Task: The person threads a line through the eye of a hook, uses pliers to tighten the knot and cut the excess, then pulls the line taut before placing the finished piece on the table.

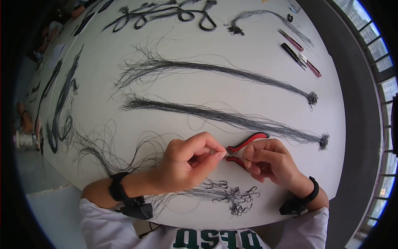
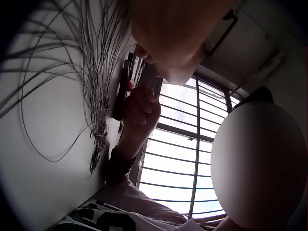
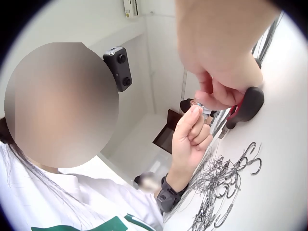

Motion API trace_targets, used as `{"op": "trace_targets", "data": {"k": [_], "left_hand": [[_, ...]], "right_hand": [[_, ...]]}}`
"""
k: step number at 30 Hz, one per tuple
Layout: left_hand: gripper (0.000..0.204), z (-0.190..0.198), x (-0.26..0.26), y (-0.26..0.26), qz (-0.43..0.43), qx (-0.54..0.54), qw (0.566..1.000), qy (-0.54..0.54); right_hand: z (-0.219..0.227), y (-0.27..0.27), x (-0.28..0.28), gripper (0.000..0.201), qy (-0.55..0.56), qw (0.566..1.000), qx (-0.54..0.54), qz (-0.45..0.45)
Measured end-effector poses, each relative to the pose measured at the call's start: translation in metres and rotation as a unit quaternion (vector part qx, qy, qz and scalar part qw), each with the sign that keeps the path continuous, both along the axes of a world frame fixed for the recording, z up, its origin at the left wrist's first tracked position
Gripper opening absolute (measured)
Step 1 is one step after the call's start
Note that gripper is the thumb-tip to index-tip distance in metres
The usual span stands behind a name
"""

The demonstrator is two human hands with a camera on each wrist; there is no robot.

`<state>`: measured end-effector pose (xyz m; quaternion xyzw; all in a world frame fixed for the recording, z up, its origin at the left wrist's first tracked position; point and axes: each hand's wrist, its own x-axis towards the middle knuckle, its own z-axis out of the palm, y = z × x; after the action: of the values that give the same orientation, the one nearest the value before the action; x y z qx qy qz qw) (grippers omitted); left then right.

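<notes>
Thumb and forefinger of the left hand [image 1: 186, 159] pinch a fine strand whose details are too small to tell. Facing it, the right hand [image 1: 271, 162] pinches the same small item, its other fingers curled. Red-and-black pliers [image 1: 248, 140] lie on the table beneath the fingertips, partly covered by both hands. The right wrist view shows the left hand [image 3: 192, 137] with raised fingertips close to the right hand [image 3: 221, 57], beside a pliers handle [image 3: 250, 103]. Dark hooks on lines [image 1: 240, 201] lie between the forearms and the person's body.
Two long bundles of dark line [image 1: 207, 68] [image 1: 224, 116] stretch across the table beyond the hands. Loose strands [image 1: 99, 151] spread to the left. Small cutting tools [image 1: 293, 56] lie at the upper right, and looped bundles [image 1: 178, 12] at the far side.
</notes>
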<state>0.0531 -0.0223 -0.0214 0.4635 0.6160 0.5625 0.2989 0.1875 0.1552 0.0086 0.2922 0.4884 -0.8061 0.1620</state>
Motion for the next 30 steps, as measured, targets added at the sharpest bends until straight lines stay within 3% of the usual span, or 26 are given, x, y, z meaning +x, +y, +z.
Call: {"op": "trace_targets", "data": {"k": [8, 12, 14, 16, 18, 22, 24, 28, 30], "left_hand": [[0.001, 0.007, 0.002, 0.004, 0.036, -0.008, 0.999, -0.024], [0.002, 0.014, -0.002, 0.010, 0.038, 0.044, 0.998, -0.006], [0.004, 0.023, -0.002, 0.016, 0.031, 0.141, 0.989, -0.006], [0.008, 0.035, -0.010, 0.008, -0.074, 0.083, 0.975, -0.190], [0.016, 0.043, -0.020, 0.002, -0.130, 0.005, 0.931, -0.341], [0.022, 0.042, -0.045, -0.002, -0.121, -0.085, 0.937, -0.317], [0.023, 0.043, -0.056, -0.004, -0.055, -0.199, 0.956, -0.208], [0.020, 0.045, -0.075, -0.013, 0.011, -0.232, 0.970, -0.069], [0.019, 0.046, -0.086, -0.019, 0.029, -0.242, 0.969, -0.052]], "right_hand": [[0.010, 0.011, 0.003, 0.019, 0.016, 1.000, 0.014, -0.004], [0.018, 0.021, 0.015, 0.018, 0.036, 0.989, 0.143, -0.030], [0.022, 0.030, 0.027, 0.018, 0.034, 0.978, 0.203, -0.043], [0.018, 0.043, 0.042, 0.017, 0.056, 0.949, 0.307, -0.047], [0.021, 0.055, 0.058, 0.020, 0.036, 0.929, 0.364, -0.053], [0.020, 0.083, 0.090, 0.018, -0.003, 0.880, 0.463, -0.105], [0.014, 0.101, 0.107, 0.018, -0.015, 0.853, 0.506, -0.129], [0.004, 0.121, 0.126, 0.018, -0.054, 0.829, 0.541, -0.134], [0.001, 0.127, 0.132, 0.018, -0.070, 0.818, 0.556, -0.131]]}}
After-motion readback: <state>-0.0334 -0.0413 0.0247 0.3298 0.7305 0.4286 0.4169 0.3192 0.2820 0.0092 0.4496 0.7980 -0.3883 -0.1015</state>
